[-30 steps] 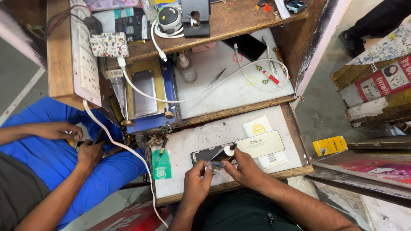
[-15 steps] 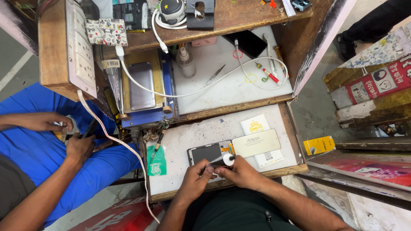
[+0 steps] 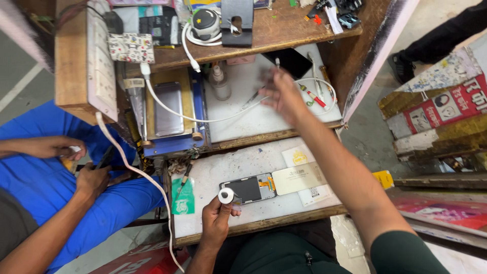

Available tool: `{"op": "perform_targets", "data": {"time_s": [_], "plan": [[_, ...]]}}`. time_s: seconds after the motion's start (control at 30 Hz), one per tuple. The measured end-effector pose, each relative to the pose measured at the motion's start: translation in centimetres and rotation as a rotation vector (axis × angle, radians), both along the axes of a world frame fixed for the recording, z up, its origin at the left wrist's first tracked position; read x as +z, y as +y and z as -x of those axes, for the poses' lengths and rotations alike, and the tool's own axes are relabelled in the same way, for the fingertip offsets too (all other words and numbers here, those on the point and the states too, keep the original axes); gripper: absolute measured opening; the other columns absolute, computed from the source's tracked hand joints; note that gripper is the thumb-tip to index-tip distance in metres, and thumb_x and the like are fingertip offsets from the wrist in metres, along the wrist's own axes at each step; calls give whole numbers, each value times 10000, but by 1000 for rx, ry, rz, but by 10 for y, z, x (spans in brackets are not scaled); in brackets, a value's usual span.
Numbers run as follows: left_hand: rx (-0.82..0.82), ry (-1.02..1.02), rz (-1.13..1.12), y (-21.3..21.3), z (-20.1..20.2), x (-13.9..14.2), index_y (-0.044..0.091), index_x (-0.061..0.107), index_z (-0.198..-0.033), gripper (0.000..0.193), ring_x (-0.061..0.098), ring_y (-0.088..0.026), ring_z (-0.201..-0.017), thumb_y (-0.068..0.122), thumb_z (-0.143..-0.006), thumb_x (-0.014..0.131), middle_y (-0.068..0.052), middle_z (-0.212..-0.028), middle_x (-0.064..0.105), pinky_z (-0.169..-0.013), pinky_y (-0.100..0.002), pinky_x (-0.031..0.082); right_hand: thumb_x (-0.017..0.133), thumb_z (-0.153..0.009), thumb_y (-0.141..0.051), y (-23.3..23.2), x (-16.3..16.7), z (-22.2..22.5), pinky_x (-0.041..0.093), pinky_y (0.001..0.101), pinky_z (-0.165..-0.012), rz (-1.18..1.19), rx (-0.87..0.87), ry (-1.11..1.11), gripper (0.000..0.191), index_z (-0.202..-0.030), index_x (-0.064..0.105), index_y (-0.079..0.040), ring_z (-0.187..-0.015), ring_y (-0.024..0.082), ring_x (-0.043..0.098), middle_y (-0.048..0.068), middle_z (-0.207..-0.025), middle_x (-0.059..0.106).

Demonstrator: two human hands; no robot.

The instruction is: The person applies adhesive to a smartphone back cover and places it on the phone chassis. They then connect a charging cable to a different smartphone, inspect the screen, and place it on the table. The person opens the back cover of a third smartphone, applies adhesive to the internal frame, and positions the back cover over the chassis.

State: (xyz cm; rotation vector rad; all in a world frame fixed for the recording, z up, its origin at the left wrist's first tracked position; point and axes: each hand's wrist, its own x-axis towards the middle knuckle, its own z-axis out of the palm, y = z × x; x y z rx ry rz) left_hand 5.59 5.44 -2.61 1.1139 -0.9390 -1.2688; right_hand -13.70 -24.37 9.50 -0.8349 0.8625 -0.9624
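Left hand (image 3: pixel 217 219) grip clenched on a small white tape roll (image 3: pixel 226 195), touching the opened phone (image 3: pixel 248 188) lying on the desk (image 3: pixel 213 175). Right hand (image 3: pixel 282 94), blurred, fingers spread and released, reaches toward 12 o'clock above red-handled tools (image 3: pixel 312 95). Phone apparently unsealed; taping not yet done. A cluttered workshop; a co-worker in blue (image 3: pixel 35 177) sits at 9 o'clock.

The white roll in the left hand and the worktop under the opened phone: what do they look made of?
White roll: probably tape, matte with a hollow core, held by the left hand. Worktop: looks like white laminate, stained and scuffed, on a bare wood edge. Opened phone: dark glossy inside, metal-looking frame.
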Motion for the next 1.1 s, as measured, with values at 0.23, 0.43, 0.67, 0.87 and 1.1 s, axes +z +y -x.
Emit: {"op": "perform_targets", "data": {"time_s": [0.23, 0.43, 0.67, 0.87, 1.1], "plan": [[-15, -18, -53, 8, 3, 6, -43, 686, -1029, 335, 636, -144, -732, 260, -1050, 547, -80, -818, 690, -700, -294, 543, 602, -1065, -267, -63, 58, -29, 690, 353, -747, -192, -303, -168, 259, -1222, 593, -60, -812, 166, 705, 81, -1041, 705], [-27, -18, -38, 17, 3, -2, -38, 692, -994, 312, 669, -164, -747, 242, -1054, 568, -96, -806, 698, -720, -313, 563, 649, -1009, -128, -66, 62, -42, 495, 306, -531, -13, -349, -267, 83, -945, 635, -78, -594, 149, 587, 41, -732, 666], [6, 15, -52, 15, 4, -4, -32, 692, -1020, 323, 666, -159, -742, 262, -1038, 558, -88, -823, 722, -708, -311, 555, 624, -976, -102, -64, 65, -61, 591, 325, -707, 187, -375, -107, 184, -1155, 580, -99, -913, 172, 683, 41, -1058, 680], [-46, -11, -66, 14, 7, -1, -41, 701, -1054, 336, 662, -145, -761, 268, -1057, 570, -95, -842, 714, -726, -293, 554, 801, -867, -170, -77, 56, -77, 578, 373, -868, 831, -416, 855, 431, -1241, 625, -46, -1044, 245, 674, 122, -1162, 705], [-27, -65, -137, 20, 8, 2, -52, 713, -1053, 373, 649, -124, -712, 280, -1046, 544, -85, -850, 739, -665, -267, 553, 726, -940, -219, -66, 43, -58, 579, 366, -692, 519, -242, 810, 244, -1105, 704, -40, -775, 218, 748, 92, -877, 749]]}}
